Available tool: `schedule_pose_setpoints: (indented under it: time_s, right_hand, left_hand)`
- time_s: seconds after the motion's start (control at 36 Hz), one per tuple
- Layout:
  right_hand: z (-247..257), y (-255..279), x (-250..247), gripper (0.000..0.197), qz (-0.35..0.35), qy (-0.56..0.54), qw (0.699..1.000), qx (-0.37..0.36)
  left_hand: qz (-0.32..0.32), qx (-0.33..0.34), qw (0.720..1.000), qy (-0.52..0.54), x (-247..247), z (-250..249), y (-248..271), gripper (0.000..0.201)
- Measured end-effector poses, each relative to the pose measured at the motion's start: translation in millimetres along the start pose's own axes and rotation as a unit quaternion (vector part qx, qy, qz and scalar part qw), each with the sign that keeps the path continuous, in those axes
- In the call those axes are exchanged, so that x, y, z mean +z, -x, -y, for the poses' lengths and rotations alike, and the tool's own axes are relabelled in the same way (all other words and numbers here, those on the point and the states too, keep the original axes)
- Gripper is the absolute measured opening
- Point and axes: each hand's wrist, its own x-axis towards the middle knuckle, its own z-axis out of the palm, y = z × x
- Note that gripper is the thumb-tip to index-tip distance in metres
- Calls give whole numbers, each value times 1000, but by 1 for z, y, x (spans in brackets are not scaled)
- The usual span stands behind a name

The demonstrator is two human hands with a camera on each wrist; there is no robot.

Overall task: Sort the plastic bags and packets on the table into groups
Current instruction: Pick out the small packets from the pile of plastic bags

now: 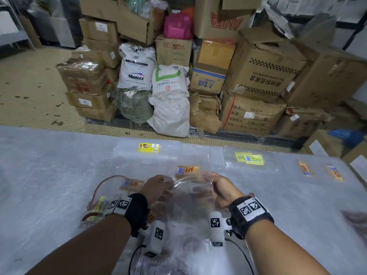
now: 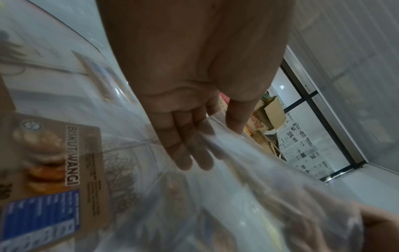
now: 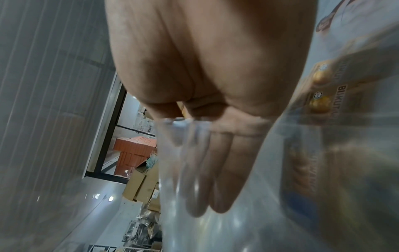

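Note:
Both hands hold one clear plastic bag [image 1: 186, 197] stretched between them, over the near middle of the table. My left hand [image 1: 168, 182] pinches its left top edge; in the left wrist view the thumb and fingers [image 2: 194, 150] clamp the film [image 2: 237, 170]. My right hand [image 1: 208, 179] pinches the right top edge, its fingers [image 3: 215, 170] lying behind the plastic [image 3: 183, 170]. A brown "Biskut Wangi" label [image 1: 187, 171] shows just beyond the hands; I cannot tell whether it belongs to the held bag. Another brown-labelled bag [image 1: 131, 184] lies left of my left hand.
On the grey table [image 1: 39, 175] lie a yellow-labelled bag [image 1: 149, 147] at the far middle, green-yellow labelled bags [image 1: 249, 158] far right, two orange-labelled bags [image 1: 304, 168] at the right edge, and a red-handled bag [image 1: 95, 207] by my left wrist. Cartons and sacks [image 1: 170, 96] stand on the floor beyond.

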Motion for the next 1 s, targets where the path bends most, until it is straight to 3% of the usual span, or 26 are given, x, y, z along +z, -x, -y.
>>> schedule_pose_setpoints:
  time_s: [0.11,0.17,0.25,0.33,0.42,0.5,0.53,0.64,0.69,0.75,0.78,0.86,1.0]
  right_hand:
    - [-3,-6,-1,64,8,-74,996,43]
    - [-5,-9,-2,71,14,-48,998,49]
    - [-9,-11,-1,39,-8,44,998,39]
    - [-11,-12,1,16,-17,55,998,31]
    - [-14,-15,2,15,-15,61,997,33]
    - [-18,-16,-2,35,-32,128,991,21]
    - [-18,-13,-2,36,-49,167,985,16]
    - [-35,-24,-22,20,-154,283,946,-27]
    - [-41,-24,-28,23,-225,406,886,-11]
    - [-46,-23,-34,46,-267,522,810,27]
    - [-47,-21,-36,57,-275,546,790,47]
    - [-53,-22,-39,73,-277,563,774,78]
    - [-53,-22,-44,56,-280,550,783,76]
  left_hand:
    - [-35,18,999,20,3,-2,1,16]
    - [-37,28,999,17,3,-2,1,25]
    - [-48,42,998,12,4,-1,1,49]
    - [-53,33,998,11,4,-2,1,73]
    - [-32,41,999,-10,3,-5,6,64]
    - [-27,39,999,-13,-2,-3,5,37]
    - [-32,40,999,-15,-4,-1,3,31]
    - [-65,51,996,-28,-18,6,-3,49]
    - [-66,52,996,-30,-25,8,0,48]
    - [-69,56,996,-28,-33,8,3,48]
    - [-69,58,996,-24,-37,8,3,48]
    - [-86,56,995,-18,-47,14,2,50]
    - [-100,67,992,-31,-61,22,5,50]
